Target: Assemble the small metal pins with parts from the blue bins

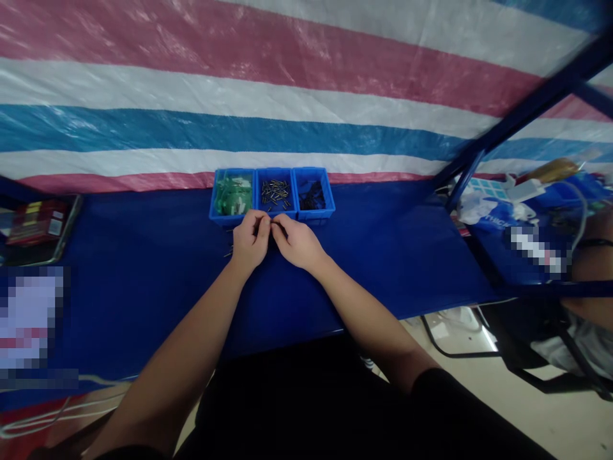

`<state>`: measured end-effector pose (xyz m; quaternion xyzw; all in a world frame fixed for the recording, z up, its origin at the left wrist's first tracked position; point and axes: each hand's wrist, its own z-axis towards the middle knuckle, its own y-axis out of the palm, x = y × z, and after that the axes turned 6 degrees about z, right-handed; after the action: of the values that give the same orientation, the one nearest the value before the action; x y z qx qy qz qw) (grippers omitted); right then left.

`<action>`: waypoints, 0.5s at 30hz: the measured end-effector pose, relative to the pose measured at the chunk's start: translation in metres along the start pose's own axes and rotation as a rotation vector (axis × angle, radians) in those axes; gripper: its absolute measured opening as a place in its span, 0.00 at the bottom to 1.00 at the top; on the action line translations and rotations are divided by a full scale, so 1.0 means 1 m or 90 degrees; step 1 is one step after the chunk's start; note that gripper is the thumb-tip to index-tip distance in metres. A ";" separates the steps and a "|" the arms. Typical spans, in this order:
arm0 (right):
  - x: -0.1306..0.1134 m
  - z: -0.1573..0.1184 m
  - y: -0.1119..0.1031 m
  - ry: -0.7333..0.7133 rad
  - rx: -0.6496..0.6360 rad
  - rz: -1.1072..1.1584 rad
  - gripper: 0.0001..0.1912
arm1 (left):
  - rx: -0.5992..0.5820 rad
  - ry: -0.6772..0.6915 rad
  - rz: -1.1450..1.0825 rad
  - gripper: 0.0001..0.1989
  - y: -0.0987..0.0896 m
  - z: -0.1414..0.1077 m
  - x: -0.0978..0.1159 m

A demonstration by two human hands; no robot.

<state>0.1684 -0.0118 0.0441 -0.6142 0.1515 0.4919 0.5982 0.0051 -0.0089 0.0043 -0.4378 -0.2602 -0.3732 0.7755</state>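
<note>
My left hand (251, 239) and my right hand (295, 240) meet fingertip to fingertip over the blue table, just in front of three blue bins. Both are closed in a pinch; whatever they hold is too small to make out. The left bin (223, 218) holds green and clear plastic packets. Many small metal pins (275, 191) lie in the middle bin. Dark small parts (312, 196) fill some of the right bin. A few small pins (229, 253) lie on the table beside my left hand.
A dark red box (38, 222) rests in a tray at the far left, above a pixelated sheet (29, 313). A blue metal frame (512, 121) rises at the right. Beyond it are a cluttered table with plastic bags (495, 214) and a person's arm (594, 262).
</note>
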 end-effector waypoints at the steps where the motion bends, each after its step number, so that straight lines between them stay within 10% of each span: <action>1: 0.000 0.000 0.001 0.003 0.003 -0.001 0.14 | 0.000 -0.003 0.005 0.20 0.000 0.000 0.000; 15: 0.013 0.003 0.011 -0.093 0.072 0.060 0.09 | 0.027 0.037 0.056 0.32 -0.001 0.003 -0.001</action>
<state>0.1653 -0.0064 0.0280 -0.5340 0.1642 0.5537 0.6175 0.0035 -0.0059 0.0056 -0.4212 -0.2258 -0.3454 0.8076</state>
